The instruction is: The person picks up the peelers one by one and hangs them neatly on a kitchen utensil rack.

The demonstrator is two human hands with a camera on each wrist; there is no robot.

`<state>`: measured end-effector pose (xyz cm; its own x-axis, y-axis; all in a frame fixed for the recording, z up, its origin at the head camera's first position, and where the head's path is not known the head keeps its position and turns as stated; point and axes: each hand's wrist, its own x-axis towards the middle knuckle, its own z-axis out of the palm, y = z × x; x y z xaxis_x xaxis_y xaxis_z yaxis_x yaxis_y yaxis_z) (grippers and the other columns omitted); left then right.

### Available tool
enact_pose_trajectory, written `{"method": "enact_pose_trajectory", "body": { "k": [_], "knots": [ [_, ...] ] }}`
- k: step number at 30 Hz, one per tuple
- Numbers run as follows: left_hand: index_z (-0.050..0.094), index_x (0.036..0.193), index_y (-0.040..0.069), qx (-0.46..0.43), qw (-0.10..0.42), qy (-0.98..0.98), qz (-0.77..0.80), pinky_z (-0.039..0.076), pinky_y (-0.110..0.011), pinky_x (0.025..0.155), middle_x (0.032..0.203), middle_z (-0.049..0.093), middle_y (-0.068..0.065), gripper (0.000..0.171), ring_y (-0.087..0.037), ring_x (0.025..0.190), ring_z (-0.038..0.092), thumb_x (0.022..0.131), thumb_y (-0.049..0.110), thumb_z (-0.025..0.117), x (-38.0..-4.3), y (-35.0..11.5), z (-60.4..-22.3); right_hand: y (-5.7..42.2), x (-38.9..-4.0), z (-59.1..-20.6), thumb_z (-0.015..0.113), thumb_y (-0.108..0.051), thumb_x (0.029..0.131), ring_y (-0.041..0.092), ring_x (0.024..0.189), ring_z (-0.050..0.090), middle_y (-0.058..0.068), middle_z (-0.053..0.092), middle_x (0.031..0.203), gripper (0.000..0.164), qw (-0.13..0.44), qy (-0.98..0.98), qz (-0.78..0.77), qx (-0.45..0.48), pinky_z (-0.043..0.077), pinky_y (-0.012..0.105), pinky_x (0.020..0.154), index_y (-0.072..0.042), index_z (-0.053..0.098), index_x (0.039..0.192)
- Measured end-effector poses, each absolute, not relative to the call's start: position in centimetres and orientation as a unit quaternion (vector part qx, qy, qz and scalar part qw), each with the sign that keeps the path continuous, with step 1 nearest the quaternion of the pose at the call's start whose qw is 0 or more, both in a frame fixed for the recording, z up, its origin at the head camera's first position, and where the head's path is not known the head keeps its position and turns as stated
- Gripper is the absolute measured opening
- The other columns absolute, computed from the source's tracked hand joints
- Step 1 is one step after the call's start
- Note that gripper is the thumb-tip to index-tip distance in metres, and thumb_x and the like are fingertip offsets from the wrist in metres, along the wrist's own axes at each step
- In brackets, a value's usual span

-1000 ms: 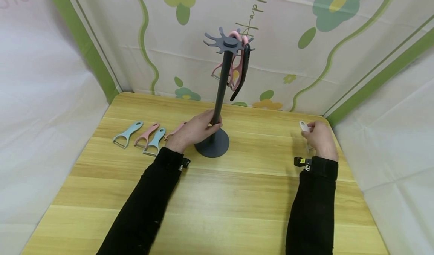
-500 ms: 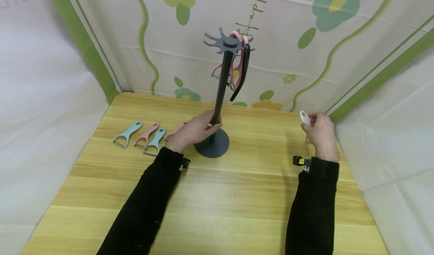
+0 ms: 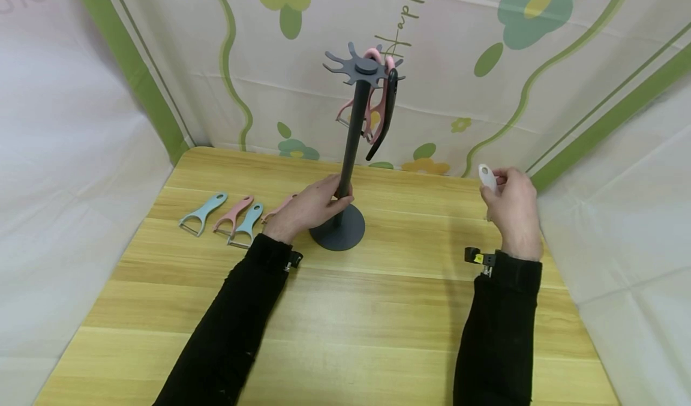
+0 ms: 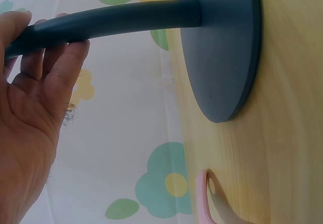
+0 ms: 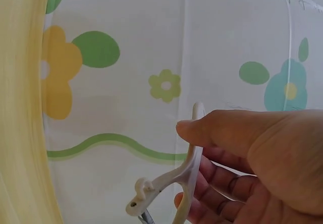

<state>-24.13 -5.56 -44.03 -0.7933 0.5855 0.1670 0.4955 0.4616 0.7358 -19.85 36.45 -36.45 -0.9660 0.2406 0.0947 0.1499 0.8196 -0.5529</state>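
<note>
At the centre of the frame, a dark stand (image 3: 353, 142) rises from its round base; my left hand (image 3: 310, 208) curls round the lower pole, thumb on one side, fingers on the other. At the right of the frame, my right hand (image 3: 513, 205) pinches a white peeler (image 3: 488, 178) by the handle, thumb against fingers, lifted off the table (image 3: 378, 322). Its holed end pokes out past my fingertips; its blade end points down. Pink peelers (image 3: 376, 103) and a black tool (image 3: 390, 115) hang at the right of the stand's top, upper centre; open hooks (image 3: 337, 64) face left. More peelers lie at the left.

The step seems to be a careful carry. I should leave that hole uncovered, turn the blade from my palm, approach without brushing the hanging tools, and brace the pole, since a top-heavy stand could tip.
</note>
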Motion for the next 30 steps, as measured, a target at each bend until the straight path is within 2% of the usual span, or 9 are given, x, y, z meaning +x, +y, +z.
{"method": "enact_pose_trajectory", "body": {
  "k": [11, 30],
  "knots": [
    [0.065, 0.129, 0.014, 0.315, 0.054, 0.853, 0.412, 0.053, -0.046, 0.1, 0.125, 0.069, -0.011, 0.009, -0.028, 0.112, 0.064, 0.123, 0.021, 0.066, -24.2, -5.6, -44.2, 34.4, -19.5, -35.3, 0.067, -0.015, 0.118, 0.053, 0.141, 0.059, 0.037, 0.059, 0.156, 0.055, 0.107, -0.947, 0.289, -0.096, 0.056, 0.071, 0.118, 0.01, 0.053, 0.165],
    [0.066, 0.128, 0.013, 0.308, 0.052, 0.857, 0.41, 0.057, -0.05, 0.104, 0.126, 0.071, -0.012, 0.01, -0.03, 0.114, 0.067, 0.123, 0.021, 0.067, -24.2, -5.4, -44.2, 28.9, -18.9, -32.8, 0.072, -0.011, 0.116, 0.047, 0.139, 0.063, 0.031, 0.062, 0.153, 0.049, 0.174, -0.931, 0.314, -0.056, 0.06, 0.066, 0.117, 0.007, 0.06, 0.16]
  ]
}}
